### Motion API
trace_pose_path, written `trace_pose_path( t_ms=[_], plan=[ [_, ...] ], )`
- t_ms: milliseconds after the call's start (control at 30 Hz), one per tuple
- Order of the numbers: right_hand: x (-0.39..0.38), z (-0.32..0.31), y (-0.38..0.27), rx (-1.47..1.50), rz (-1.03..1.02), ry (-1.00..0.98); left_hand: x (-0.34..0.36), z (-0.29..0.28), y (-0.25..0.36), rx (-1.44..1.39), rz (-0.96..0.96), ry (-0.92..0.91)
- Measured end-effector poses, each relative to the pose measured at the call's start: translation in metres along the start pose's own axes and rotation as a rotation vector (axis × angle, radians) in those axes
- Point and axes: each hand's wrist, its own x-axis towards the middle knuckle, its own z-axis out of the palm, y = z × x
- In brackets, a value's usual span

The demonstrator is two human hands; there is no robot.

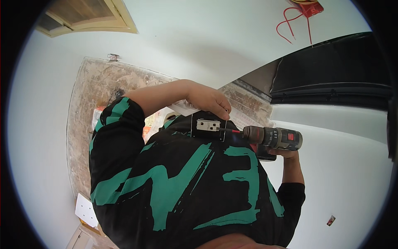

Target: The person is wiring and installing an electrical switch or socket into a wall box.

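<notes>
In front of my chest I hold a small black square plate [201,134] with a metal bracket [208,125] at its middle; it looks like a wall switch or socket unit. My left hand [210,101] grips its upper edge, with thumb and fingers closed on it. From the right, a cordless drill [273,138] points at the plate, lying nearly level. Its thin bit with a red collar [235,131] reaches the bracket's right side; exact contact is hard to see. My right hand [286,153] is wrapped round the drill's handle, fingers mostly hidden.
Red wires [286,25] hang loose from a red wall box [311,8] at the upper right. A large black panel [336,70] spans the right side. Bare, stained floor [89,124] lies at left, with a white panel [86,211] below. Another small wall box [330,220] is at lower right.
</notes>
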Motion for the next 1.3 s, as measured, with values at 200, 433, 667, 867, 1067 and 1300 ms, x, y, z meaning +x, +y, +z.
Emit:
trace_pose_path(
  t_ms=[200, 433, 667, 867, 1067, 1300],
  plan=[
    [-0.001, 0.002, -0.002, -0.138, -0.049, 0.108, -0.026, -0.012, 0.0, 0.095, -0.071, 0.23],
    [0.051, 0.043, -0.045, -0.579, -0.724, -0.111, 0.001, -0.023, -0.049, -0.162, -0.057, 0.752],
    [0.138, 0.179, -0.072, -0.532, -0.344, -0.215, 0.039, -0.056, 0.023, 0.69, -0.162, 0.7],
    [0.152, 0.201, -0.046, -0.425, -0.305, -0.342, 0.055, -0.042, 0.053, 0.935, -0.004, 0.776],
    [0.155, 0.198, -0.007, -0.66, -0.653, -0.334, 0.091, -0.006, 0.048, -0.235, 0.191, 0.916],
    [0.093, 0.067, -0.051, 0.205, -0.382, -0.631, 0.082, -0.018, 0.022, -0.583, 0.475, 1.049]
  ],
)
